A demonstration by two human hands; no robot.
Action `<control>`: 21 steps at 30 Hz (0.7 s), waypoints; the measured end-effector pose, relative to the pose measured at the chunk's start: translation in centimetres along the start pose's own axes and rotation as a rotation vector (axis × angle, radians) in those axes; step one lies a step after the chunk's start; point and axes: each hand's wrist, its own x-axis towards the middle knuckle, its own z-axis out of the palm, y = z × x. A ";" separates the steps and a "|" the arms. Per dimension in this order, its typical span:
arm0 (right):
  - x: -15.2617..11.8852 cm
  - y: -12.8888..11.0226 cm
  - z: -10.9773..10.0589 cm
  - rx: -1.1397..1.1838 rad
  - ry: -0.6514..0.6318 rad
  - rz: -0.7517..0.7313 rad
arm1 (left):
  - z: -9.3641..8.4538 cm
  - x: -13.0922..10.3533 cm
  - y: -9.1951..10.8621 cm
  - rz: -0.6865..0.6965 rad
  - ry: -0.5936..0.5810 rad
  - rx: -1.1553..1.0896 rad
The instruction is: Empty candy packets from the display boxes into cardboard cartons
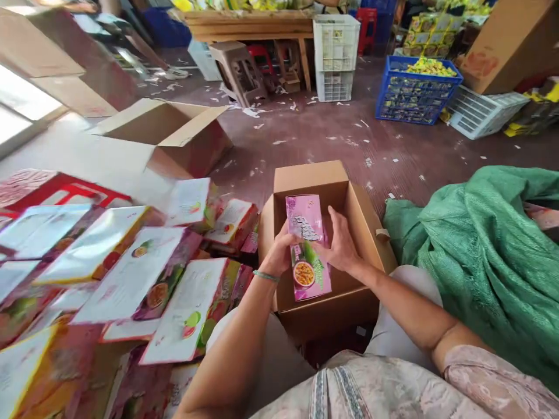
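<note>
Left hand (279,251) is clamping the left side of the pink box (311,276); right hand (343,247) is holding its fingers apart, thumb touching the box's right side. Box is sitting at the left part of the open carton (332,314), depth unclear. Printed boxes (186,308) are lying left, green sack (471,256) is slumping right. Blue crate (408,96) is standing far right, second carton (194,157) far left.
</note>
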 end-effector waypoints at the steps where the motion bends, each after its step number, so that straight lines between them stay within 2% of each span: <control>1: -0.2 -0.3 0.1 -0.196 0.029 -0.114 | 0.1 -0.2 0.2 -0.024 0.012 0.049; 2: -0.4 -0.6 0.2 -0.365 -0.008 -0.238 | 0.1 -0.5 0.3 -0.049 0.022 0.110; 4: -0.6 -1.2 0.3 -0.607 -0.204 -0.460 | -0.1 -1.1 0.5 -0.118 0.022 0.227; 6: -0.5 -1.8 0.2 -0.754 -0.366 -0.603 | -0.5 -1.4 0.6 -0.216 0.030 0.287; 7: -0.4 -2.0 0.0 -0.806 -0.403 -0.646 | -0.7 -1.5 0.6 -0.258 0.037 0.326; 11: -0.2 -3.4 -0.7 -0.953 -0.442 -0.740 | -0.7 -1.9 0.2 -0.381 0.034 0.509; 15: -0.3 -4.1 -1.2 -1.045 -0.452 -0.763 | -0.9 -1.8 -0.8 -0.376 0.054 0.541; 17: -0.4 -3.9 -1.4 -1.021 -0.487 -0.759 | -1.4 -1.5 -1.4 -0.353 0.004 0.546; 21: -1.3 -3.6 -1.6 -0.845 -0.647 -0.701 | -2.1 -1.8 -2.0 -0.341 -0.106 0.420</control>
